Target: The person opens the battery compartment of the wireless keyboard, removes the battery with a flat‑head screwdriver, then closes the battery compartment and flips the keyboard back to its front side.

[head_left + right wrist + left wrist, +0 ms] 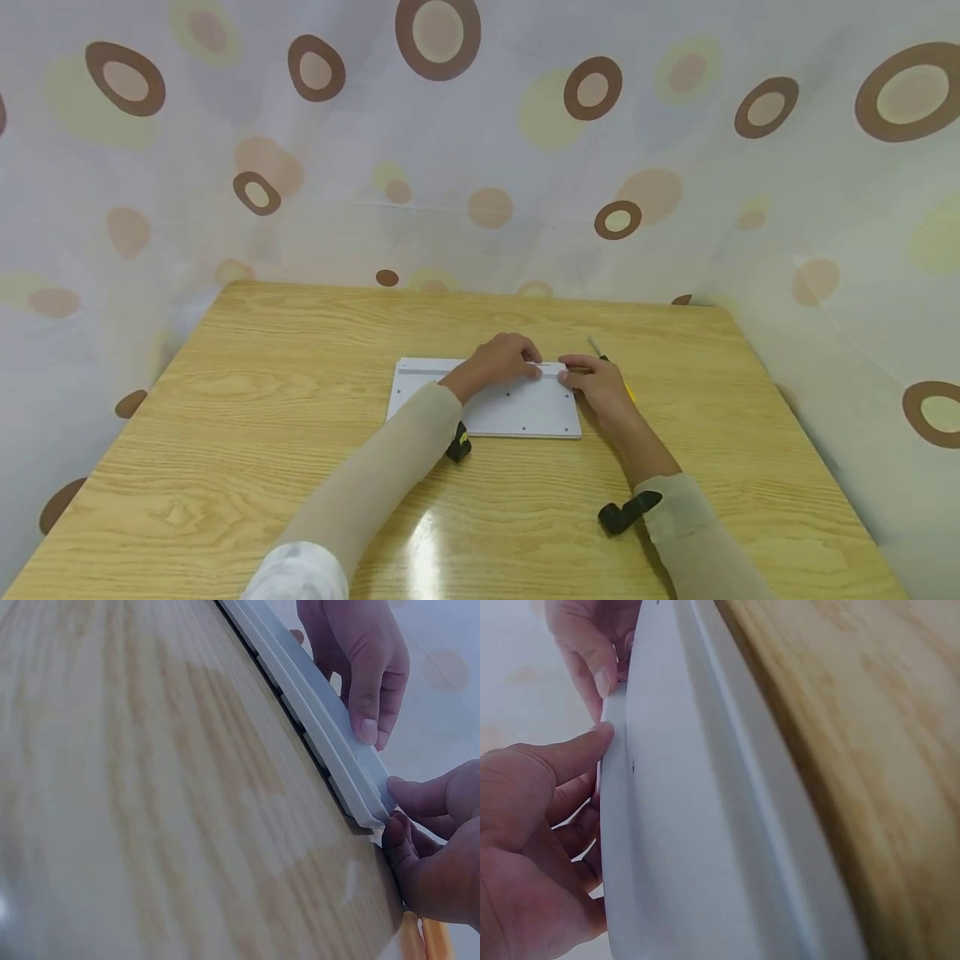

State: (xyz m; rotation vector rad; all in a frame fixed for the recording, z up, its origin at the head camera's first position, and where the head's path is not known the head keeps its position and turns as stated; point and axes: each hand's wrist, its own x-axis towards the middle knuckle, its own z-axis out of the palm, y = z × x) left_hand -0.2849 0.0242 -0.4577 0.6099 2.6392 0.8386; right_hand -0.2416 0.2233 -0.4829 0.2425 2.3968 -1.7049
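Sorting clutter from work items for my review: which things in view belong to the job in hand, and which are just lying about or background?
Part of the job:
white keyboard, apparently face down, pinched by left hand and right hand
yellow-handled screwdriver, probably, though unheld

Background only:
wooden table
patterned sheet

Glare streaks the bright head view's tabletop (423, 542); the wrist views are dimmer and seem slightly soft.

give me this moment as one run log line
left grip: pinches panel far edge | right grip: pinches panel far right corner | screwdriver: on table, right of panel
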